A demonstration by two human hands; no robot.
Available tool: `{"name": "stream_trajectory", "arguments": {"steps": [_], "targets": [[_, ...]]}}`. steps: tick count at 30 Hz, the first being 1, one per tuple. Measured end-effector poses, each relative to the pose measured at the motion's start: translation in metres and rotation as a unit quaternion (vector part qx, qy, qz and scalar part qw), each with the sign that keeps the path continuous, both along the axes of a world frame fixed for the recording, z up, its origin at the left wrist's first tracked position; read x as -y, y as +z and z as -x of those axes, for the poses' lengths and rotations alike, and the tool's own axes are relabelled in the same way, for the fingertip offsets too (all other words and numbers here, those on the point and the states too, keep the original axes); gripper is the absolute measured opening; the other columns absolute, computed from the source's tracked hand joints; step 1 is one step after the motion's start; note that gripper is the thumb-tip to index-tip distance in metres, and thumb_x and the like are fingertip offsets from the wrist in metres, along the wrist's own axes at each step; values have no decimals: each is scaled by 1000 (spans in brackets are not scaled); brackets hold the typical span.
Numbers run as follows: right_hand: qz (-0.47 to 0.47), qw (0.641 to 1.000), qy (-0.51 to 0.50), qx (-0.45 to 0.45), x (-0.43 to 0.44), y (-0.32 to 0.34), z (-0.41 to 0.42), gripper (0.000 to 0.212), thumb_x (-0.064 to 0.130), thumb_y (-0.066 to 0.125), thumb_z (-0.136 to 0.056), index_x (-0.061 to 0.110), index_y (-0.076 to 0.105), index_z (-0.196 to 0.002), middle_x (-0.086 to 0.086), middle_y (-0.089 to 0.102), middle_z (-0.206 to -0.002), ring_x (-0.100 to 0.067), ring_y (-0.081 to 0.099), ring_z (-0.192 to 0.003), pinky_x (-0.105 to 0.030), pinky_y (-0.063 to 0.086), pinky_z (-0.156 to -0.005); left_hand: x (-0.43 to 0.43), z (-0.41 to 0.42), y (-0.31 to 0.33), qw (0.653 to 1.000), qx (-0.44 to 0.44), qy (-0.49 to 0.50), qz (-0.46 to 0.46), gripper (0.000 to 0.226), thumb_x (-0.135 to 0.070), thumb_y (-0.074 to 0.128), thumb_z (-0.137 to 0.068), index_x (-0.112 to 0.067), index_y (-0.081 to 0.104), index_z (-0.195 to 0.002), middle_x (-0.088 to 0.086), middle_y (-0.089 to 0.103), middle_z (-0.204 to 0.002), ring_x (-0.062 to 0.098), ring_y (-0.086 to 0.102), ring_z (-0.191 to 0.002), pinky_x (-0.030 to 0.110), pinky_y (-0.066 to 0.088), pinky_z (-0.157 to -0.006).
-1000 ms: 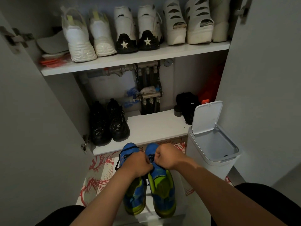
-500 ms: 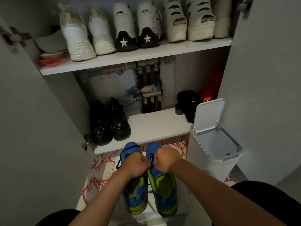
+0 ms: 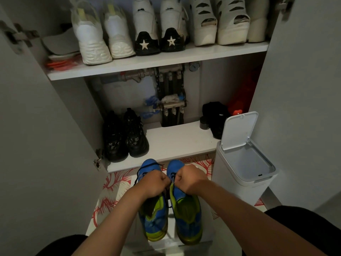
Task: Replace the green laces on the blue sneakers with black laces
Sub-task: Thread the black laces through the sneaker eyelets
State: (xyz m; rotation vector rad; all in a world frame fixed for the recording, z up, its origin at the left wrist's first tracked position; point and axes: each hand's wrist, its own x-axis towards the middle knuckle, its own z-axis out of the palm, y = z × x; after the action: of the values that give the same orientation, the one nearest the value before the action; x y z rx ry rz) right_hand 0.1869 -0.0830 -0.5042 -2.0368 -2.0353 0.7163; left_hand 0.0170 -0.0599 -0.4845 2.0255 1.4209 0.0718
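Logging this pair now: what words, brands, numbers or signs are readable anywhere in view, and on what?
No words or numbers can be read anywhere in view.
White star, no letters: one on each black heel patch of the white high-top sneakers.
White prints on the black sneakers: too blurred to read.
Small white mark on the black bundle: too small to read.
Blue sneakers: no legible print.
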Motion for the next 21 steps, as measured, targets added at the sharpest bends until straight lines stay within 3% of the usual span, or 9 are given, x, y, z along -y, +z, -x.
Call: {"name": "stream_trajectory", "arguments": {"steps": [3, 5, 10, 13, 17, 21], "targets": [[10, 1000, -3, -10, -1, 0, 2, 22, 22, 56, -91, 12, 72, -78, -10, 71, -87, -23, 65, -83, -23, 40, -61, 1, -1, 1, 997, -45, -42, -42, 20, -18, 54, -95, -20, 68, -80, 1, 70, -89, 16, 64, -84, 33, 54, -75], [10, 1000, -1, -14, 0, 0, 2, 22, 21, 57, -91, 10, 76, -88, -11, 72, -93, -24, 66, -90, -25, 42, -65, 3, -1, 2, 995, -50, -43, -71, 18, -18, 57, -91, -26, 67, -79, -4, 68, -86, 16, 64, -84, 32, 54, -76], [14, 999, 25, -25, -3, 3, -1, 19, 20, 61, -87, 9, 76, -86, -9, 73, -90, -24, 68, -88, -24, 44, -64, -2, 0, 1, 984, -85, -72, -138, 15, -17, 55, -90, -22, 68, -85, 0, 68, -94, 19, 59, -94, 37, 50, -83], [4, 999, 38, -38, -7, 7, -5, 19, 21, 60, -87, 12, 77, -88, -3, 75, -89, -20, 68, -87, -33, 57, -77, -7, 4, 8, 958, -129, -108, -230, 17, -26, 48, -95, -23, 63, -90, 1, 64, -100, 22, 50, -101, 36, 41, -83], [-6, 993, 33, -110, -15, 15, -7, 13, 26, 66, -85, 26, 76, -94, 20, 65, -76, -3, 63, -78, -26, 54, -77, -17, 15, 26, 979, -57, -61, -188, 12, -17, 49, -92, -24, 51, -83, 0, 59, -85, 25, 57, -84, 35, 46, -69], [15, 986, 65, -151, -21, 23, 0, 6, 29, 70, -87, 27, 75, -87, 14, 69, -77, -1, 63, -77, -24, 50, -73, -24, 24, 40, 979, 65, 10, -193, 15, -15, 50, -94, -24, 52, -83, -3, 62, -76, 21, 59, -73, 36, 48, -67]]}}
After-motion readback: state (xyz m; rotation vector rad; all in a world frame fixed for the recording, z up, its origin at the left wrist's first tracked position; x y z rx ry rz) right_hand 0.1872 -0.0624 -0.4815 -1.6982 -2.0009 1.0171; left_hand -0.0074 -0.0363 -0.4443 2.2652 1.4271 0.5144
